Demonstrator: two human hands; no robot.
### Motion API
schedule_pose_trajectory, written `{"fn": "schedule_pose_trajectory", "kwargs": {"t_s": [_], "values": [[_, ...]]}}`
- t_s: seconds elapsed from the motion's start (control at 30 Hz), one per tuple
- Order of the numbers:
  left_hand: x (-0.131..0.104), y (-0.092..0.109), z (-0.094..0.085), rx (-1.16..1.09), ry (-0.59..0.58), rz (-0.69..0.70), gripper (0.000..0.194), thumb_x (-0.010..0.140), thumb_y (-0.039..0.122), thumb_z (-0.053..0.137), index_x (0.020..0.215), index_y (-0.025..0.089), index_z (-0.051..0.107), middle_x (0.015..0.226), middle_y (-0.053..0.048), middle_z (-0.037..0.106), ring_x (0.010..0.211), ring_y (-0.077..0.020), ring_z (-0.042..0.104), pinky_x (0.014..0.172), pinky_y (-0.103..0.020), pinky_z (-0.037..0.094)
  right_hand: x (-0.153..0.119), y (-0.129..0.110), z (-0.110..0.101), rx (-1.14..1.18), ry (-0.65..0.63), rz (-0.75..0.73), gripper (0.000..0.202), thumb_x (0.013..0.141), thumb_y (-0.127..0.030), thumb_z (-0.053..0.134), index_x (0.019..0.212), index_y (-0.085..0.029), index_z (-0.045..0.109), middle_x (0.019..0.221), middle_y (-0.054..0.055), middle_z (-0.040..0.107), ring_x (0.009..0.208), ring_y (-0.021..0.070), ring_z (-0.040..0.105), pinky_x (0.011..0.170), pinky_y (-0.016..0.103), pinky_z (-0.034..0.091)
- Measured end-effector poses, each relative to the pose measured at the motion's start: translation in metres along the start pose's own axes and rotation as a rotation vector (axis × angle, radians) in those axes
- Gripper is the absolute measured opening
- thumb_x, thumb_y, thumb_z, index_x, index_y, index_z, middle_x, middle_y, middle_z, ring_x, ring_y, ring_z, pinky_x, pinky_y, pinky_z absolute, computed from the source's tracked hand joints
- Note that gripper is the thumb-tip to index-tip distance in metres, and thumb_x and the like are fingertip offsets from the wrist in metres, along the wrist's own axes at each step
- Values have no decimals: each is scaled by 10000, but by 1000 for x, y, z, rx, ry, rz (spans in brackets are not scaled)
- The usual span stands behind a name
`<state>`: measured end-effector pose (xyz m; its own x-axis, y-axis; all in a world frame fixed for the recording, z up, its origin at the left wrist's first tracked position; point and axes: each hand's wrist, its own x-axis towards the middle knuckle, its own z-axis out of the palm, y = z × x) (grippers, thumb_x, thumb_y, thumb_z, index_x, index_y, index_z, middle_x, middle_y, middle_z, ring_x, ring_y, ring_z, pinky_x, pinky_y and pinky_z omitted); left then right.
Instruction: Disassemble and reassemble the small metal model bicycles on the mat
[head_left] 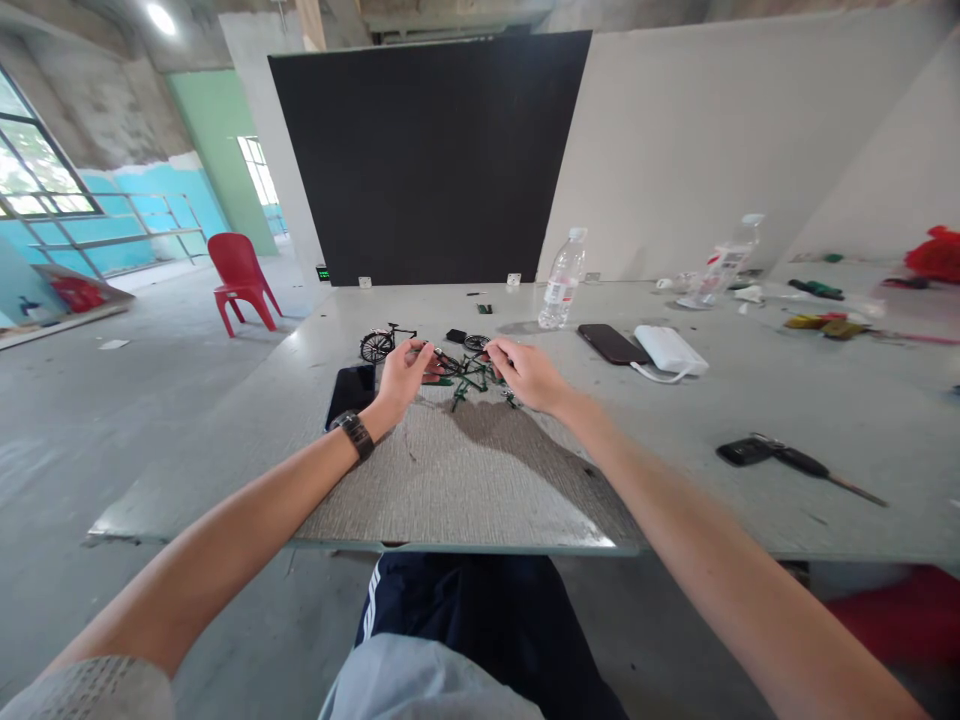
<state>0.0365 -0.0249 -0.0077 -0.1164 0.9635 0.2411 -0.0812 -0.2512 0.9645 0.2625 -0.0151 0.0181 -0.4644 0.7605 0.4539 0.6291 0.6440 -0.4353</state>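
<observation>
My left hand (405, 378), with a dark watch on its wrist, pinches a thin black part (448, 364) that looks like a model bicycle piece. Facing it, my right hand (525, 370) has its fingers closed beside the same cluster; what they grip is too small to make out. Beneath and between both hands lie small green model parts (472, 382). Just behind them is a little black wheel (476, 342). A miniature black bicycle (377, 346) stands left of my left hand. By that wrist lies a black phone (351, 388).
A water bottle (562, 280) stands behind my right hand. Rightward are a dark phone (611, 344), a white power bank (670, 350) with a cable, a car key (745, 451) and a screwdriver (801, 460). A second bottle (727, 262) is farther back. The table's front edge (465, 547) is near my lap.
</observation>
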Motion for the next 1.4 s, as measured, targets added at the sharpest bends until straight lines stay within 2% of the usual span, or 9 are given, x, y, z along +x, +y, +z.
{"fn": "schedule_pose_trajectory", "kwargs": {"t_s": [0.23, 0.47, 0.57, 0.73, 0.9, 1.1, 1.23, 1.4], "values": [[1, 0, -3, 24, 6, 24, 122, 992, 275, 614, 931, 181, 567, 820, -38, 696, 705, -150, 717, 617, -251, 582, 1, 3, 1, -17, 27, 5, 378, 1070, -470, 360, 972, -213, 619, 733, 53, 652, 645, 200, 573, 639, 329, 373], [3, -4, -3, 25, 1, 51, 95, 986, 261, 613, 951, 187, 566, 828, -37, 700, 698, -150, 718, 615, -257, 584, 0, -2, -1, -2, -18, 16, 349, 1060, -406, 422, 1113, -190, 690, 867, 85, 758, 686, 212, 639, 666, 342, 430], [0, -2, -1, 4, -28, 45, 96, 972, 260, 633, 949, 191, 570, 802, -24, 704, 685, -147, 717, 654, -275, 599, -1, -6, 0, 7, -27, -2, 331, 1052, -377, 440, 1085, -194, 714, 924, 93, 781, 724, 219, 671, 688, 350, 458], [-7, -1, 1, 17, -144, 70, 141, 949, 310, 668, 954, 185, 602, 814, -42, 740, 726, -165, 736, 732, -316, 616, -1, -9, 4, 22, -15, -54, 258, 1014, -305, 512, 1059, -201, 745, 1018, 108, 793, 887, 253, 724, 741, 362, 502], [-8, -5, 0, 76, -253, 121, 198, 905, 351, 719, 953, 188, 618, 799, -31, 739, 758, -165, 732, 776, -322, 598, 0, -5, 9, 29, 37, -130, 229, 999, -296, 540, 1035, -217, 752, 1015, 101, 791, 902, 255, 724, 760, 376, 518], [-8, -2, 0, 184, -290, 207, 133, 852, 246, 750, 952, 180, 693, 850, -38, 742, 809, -156, 707, 800, -309, 570, -1, -6, 13, 44, 53, -147, 237, 1006, -316, 527, 1040, -229, 745, 1011, 100, 787, 904, 257, 723, 760, 385, 522], [-10, 0, 0, 155, -341, 223, 170, 798, 224, 792, 954, 174, 745, 898, -52, 761, 829, -164, 703, 819, -320, 570, -2, -11, 12, 70, 46, -143, 250, 1012, -322, 511, 1049, -219, 736, 1014, 113, 782, 902, 262, 721, 755, 386, 515], [-12, 2, 1, 182, -301, 276, 144, 797, 260, 812, 892, 180, 739, 843, -39, 754, 786, -162, 696, 785, -316, 574, -2, -17, 12, 103, 74, -139, 267, 1000, -430, 570, 974, -215, 726, 958, 98, 774, 832, 240, 692, 726, 366, 480]]}}
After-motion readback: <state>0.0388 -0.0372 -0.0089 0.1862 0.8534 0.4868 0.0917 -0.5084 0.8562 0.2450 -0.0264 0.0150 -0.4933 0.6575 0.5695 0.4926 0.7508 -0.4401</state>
